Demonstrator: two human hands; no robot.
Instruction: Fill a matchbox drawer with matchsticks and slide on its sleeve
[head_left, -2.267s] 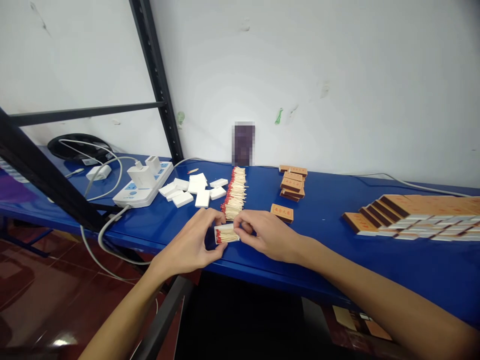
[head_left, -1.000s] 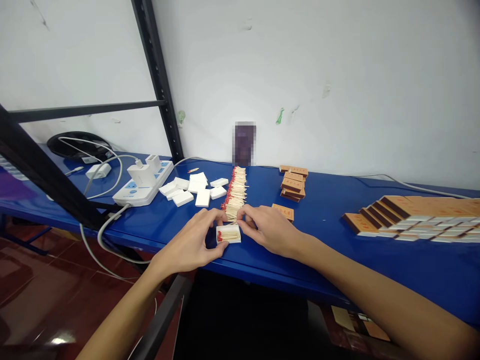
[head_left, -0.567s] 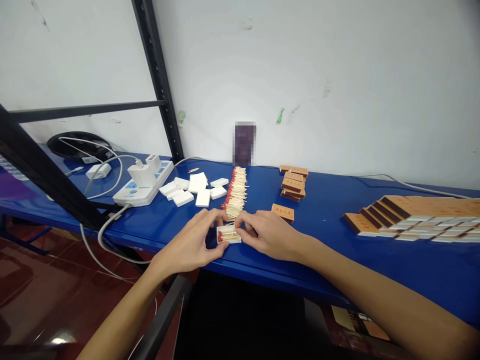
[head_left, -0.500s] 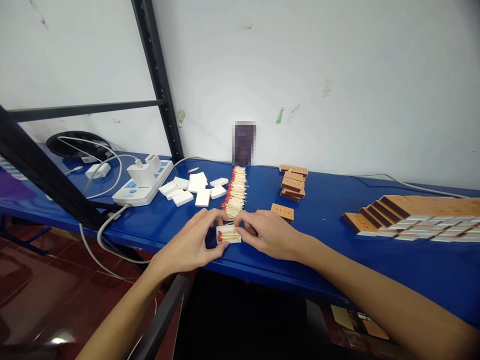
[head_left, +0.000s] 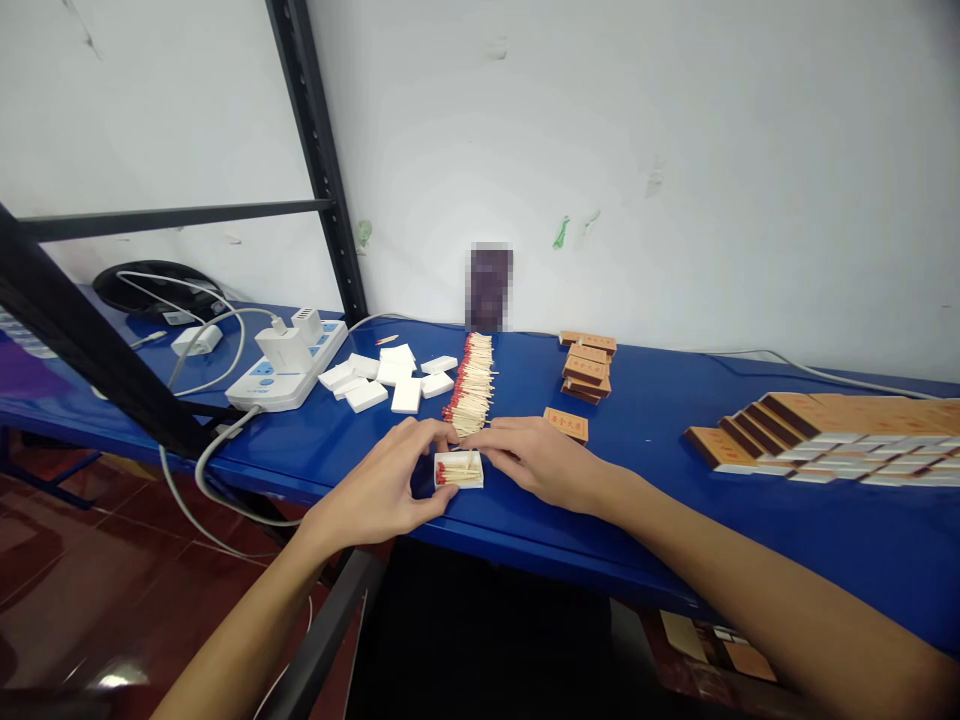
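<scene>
A small white matchbox tray (head_left: 471, 482) lies near the table's front edge with some red-tipped matches (head_left: 453, 472) in it. My left hand (head_left: 390, 478) grips the tray's left part between thumb and fingers. Just behind the tray, my right hand (head_left: 536, 460) has its fingertips low at the near end of a long row of matches (head_left: 474, 385); whether a match is between them is too small to tell. One orange matchbox sleeve (head_left: 567, 425) lies just beyond my right hand.
White trays (head_left: 406, 395) lie scattered left of the match row. Orange sleeves (head_left: 587, 370) are piled at the back, and a large stack of matchboxes (head_left: 840, 420) stands right. A power strip (head_left: 281, 390) with cables sits beside a black shelf post (head_left: 319, 150).
My right hand has moved from over the tray's right side to just behind it, its fingers now stretched toward the match row. The tray's right part is uncovered.
</scene>
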